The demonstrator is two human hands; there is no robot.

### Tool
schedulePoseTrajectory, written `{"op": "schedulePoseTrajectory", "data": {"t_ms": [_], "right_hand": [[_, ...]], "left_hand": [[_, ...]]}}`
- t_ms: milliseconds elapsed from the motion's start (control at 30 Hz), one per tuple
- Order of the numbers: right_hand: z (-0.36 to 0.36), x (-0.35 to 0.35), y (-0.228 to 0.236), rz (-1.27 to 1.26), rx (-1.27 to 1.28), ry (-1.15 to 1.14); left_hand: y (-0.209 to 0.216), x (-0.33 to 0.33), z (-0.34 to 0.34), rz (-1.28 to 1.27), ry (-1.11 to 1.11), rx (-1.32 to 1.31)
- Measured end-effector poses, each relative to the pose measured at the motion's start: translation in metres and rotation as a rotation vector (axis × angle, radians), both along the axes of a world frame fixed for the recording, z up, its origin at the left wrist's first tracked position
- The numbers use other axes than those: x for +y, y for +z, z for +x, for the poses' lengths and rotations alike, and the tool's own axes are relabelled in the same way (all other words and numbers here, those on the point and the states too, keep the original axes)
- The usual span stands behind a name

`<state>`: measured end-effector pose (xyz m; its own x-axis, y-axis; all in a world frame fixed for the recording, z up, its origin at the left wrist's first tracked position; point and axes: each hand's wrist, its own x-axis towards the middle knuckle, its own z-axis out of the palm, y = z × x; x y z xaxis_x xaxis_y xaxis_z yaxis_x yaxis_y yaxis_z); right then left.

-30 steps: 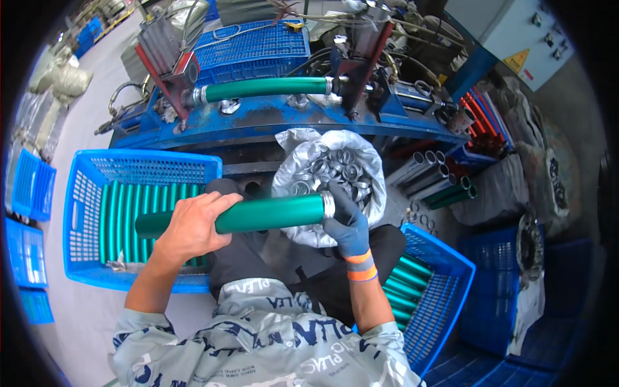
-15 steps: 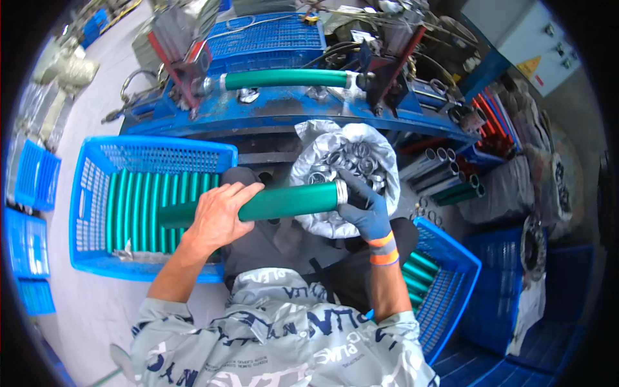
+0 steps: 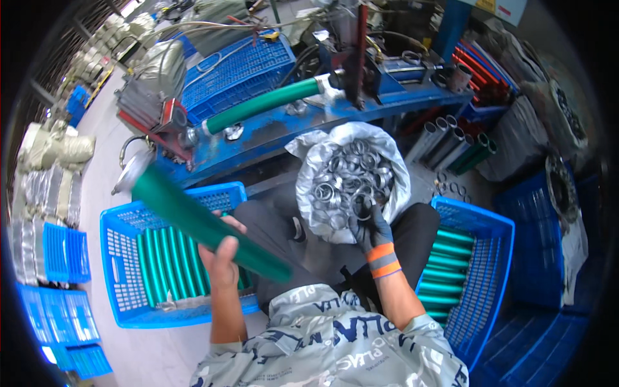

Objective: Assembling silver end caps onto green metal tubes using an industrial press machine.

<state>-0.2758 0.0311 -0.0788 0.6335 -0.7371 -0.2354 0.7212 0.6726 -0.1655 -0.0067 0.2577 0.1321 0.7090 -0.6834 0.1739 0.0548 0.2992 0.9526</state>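
My bare left hand (image 3: 221, 255) is wrapped round a green tube (image 3: 177, 205), raised and tilted over the left crate, with a silver ring (image 3: 133, 173) on its far end. The tube is partly blurred. In a dark glove with an orange-striped cuff, my right hand (image 3: 372, 231) is at the near side of a white sack (image 3: 403, 171) full of loose metal rings (image 3: 351, 169). Its fingers are closed on one metal ring (image 3: 362, 207). More green tubes lie side by side in the blue crate (image 3: 109, 258) under my left hand.
Beyond the sack, a blue workbench (image 3: 264, 138) carries another green tube (image 3: 264, 104) between two clamp fixtures. To my right a second blue crate (image 3: 506, 258) holds green tubes. Metal pipes (image 3: 445, 138) and a few floor rings (image 3: 454, 187) lie past the sack.
My left hand has swung the tube from level to a steep tilt, its ringed end now far left. My right hand has left the tube's end and reached into the sack's rings. The view has turned.
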Motion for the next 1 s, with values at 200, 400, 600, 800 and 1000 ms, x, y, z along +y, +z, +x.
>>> {"op": "schedulePoseTrajectory", "data": {"t_ms": [200, 400, 600, 800, 1000], "right_hand": [[0.005, 0.024, 0.020, 0.108, -0.245, -0.031], [0.013, 0.034, 0.080, 0.105, -0.222, 0.047], [0.014, 0.027, 0.084, -0.428, 0.198, 0.128], [0.018, 0.023, 0.086, -0.608, 0.359, 0.085], [0.016, 0.019, 0.094, -0.647, 0.447, 0.203]], "left_hand": [[-0.051, -0.004, -0.012, -0.209, -0.005, 0.687], [-0.065, -0.009, -0.032, -0.138, 0.030, 0.713], [-0.075, -0.006, -0.034, -0.107, 0.088, 0.663], [-0.074, 0.002, -0.026, -0.102, 0.107, 0.582], [-0.076, 0.006, -0.021, -0.114, 0.095, 0.562]]}}
